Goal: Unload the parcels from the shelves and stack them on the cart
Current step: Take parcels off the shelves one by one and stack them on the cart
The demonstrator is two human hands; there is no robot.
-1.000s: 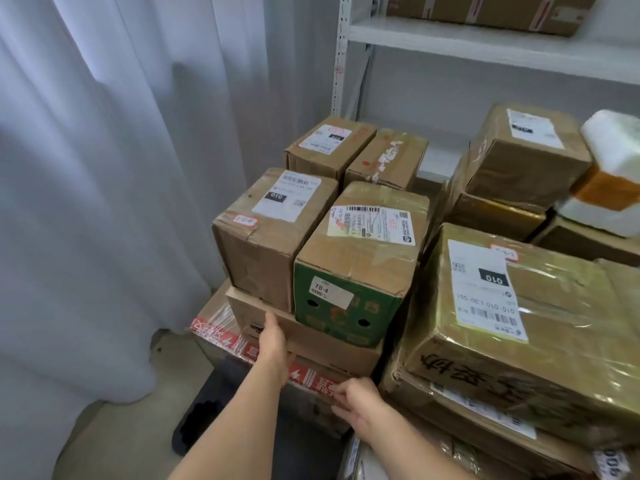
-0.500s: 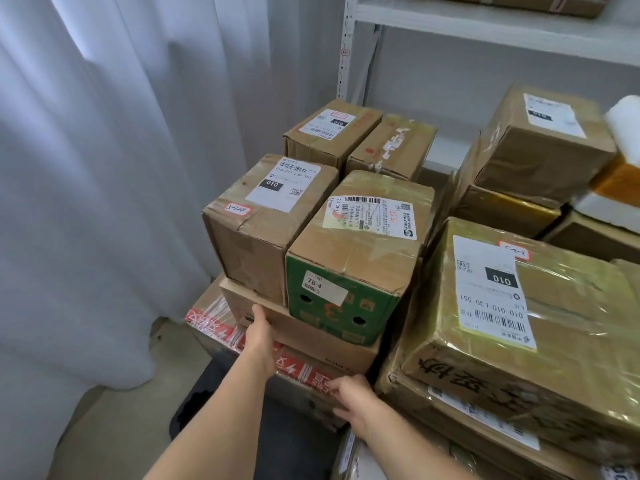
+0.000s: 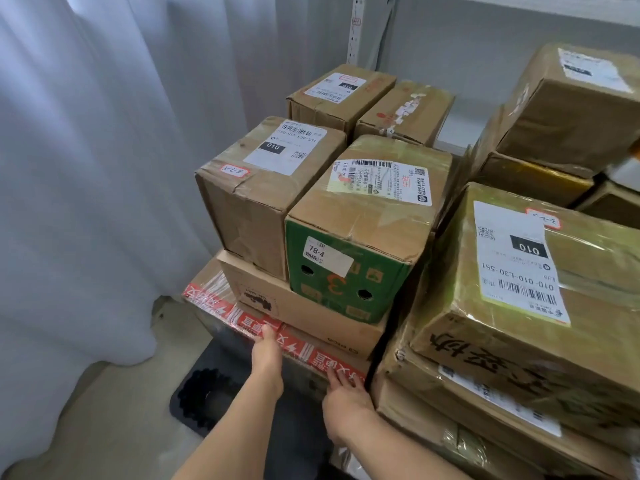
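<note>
Both hands press on the near edge of the red-taped bottom parcel (image 3: 311, 358): the left hand (image 3: 266, 355) with fingers reaching over the tape, the right hand (image 3: 344, 393) with fingers laid straight against it. That parcel lies lowest in the left stack, under a flat brown box (image 3: 311, 317). On top stand a green-fronted box (image 3: 346, 271) and a plain carton (image 3: 256, 202) to its left. A film-wrapped parcel (image 3: 519, 306) sits right; a white curtain (image 3: 86, 168) hangs left.
</note>
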